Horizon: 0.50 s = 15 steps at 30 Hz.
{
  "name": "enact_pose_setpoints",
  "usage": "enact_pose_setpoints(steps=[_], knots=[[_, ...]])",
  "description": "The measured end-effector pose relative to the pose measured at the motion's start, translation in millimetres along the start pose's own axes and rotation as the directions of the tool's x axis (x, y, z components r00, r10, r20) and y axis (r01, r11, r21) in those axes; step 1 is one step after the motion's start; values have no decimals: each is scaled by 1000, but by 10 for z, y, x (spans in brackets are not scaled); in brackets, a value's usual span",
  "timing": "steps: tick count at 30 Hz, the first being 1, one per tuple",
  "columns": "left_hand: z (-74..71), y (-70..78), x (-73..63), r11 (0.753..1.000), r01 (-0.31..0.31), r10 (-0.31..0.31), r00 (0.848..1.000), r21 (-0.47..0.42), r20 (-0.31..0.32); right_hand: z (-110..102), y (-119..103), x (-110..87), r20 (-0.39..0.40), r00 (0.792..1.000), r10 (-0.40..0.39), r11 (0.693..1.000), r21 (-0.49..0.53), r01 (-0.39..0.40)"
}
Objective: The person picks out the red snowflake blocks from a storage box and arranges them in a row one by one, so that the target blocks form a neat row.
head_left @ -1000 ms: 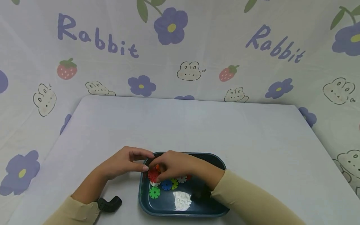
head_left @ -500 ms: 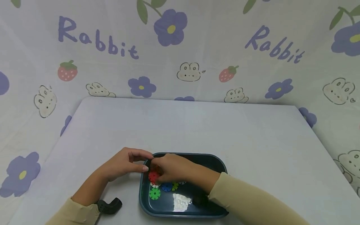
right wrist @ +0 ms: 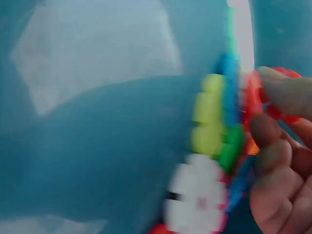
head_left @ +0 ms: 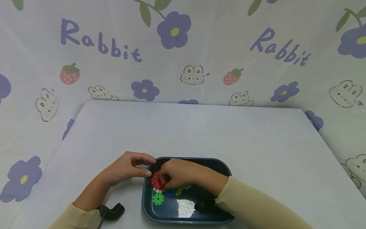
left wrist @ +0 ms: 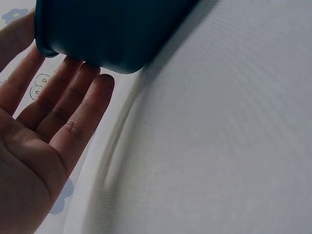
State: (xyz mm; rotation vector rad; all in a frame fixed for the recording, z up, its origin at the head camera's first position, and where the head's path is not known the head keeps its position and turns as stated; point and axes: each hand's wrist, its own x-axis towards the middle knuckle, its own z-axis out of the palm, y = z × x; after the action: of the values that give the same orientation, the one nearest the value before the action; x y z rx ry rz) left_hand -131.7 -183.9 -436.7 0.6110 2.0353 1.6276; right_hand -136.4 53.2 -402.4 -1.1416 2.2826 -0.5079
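A dark teal tray (head_left: 187, 221) holds several toothed plastic snowflake discs, clustered towards its left end. With thumb and fingers, my right hand (head_left: 183, 173) pinches a red snowflake disc (head_left: 156, 182) in the tray's left part; the right wrist view shows red plastic between the fingertips. Close by lie a green disc (head_left: 158, 198), a blue disc (head_left: 170, 193), a yellow disc (right wrist: 207, 117) and a white disc (right wrist: 195, 197). At the tray's far left corner my left hand (head_left: 125, 168) touches the rim, its fingers extended along the outer wall in the left wrist view.
The tray stands on a white-covered table (head_left: 188, 130), near its front. Behind hangs a printed cloth (head_left: 114, 28) with rabbits and flowers. A black curved piece (head_left: 112, 211) sits at the left wrist, and a bright reflection shows on the tray floor.
My right hand's fingers have closed on the red disc and drawn back slightly to the right. The left hand stays at the tray's corner.
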Motion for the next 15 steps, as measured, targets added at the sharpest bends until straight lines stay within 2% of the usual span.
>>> enact_pose_setpoints(steps=[3, 7, 11, 15], knots=[[1, -4, 4, 1000, 8, -8, 1000, -2, 1, -69, -27, -45, 18, 999, -28, 1000, 3, 28], [4, 10, 2, 1000, 26, -26, 1000, -6, -2, -186, -38, -105, 1, 996, -92, 994, 55, 92], [8, 21, 6, 999, 37, -37, 999, -6, -2, -382, -16, -185, -63, 991, -120, 985, 115, 127], [13, 27, 11, 998, 57, -57, 998, -5, -8, -638, 63, -264, -171, 982, -75, 982, 158, 102]])
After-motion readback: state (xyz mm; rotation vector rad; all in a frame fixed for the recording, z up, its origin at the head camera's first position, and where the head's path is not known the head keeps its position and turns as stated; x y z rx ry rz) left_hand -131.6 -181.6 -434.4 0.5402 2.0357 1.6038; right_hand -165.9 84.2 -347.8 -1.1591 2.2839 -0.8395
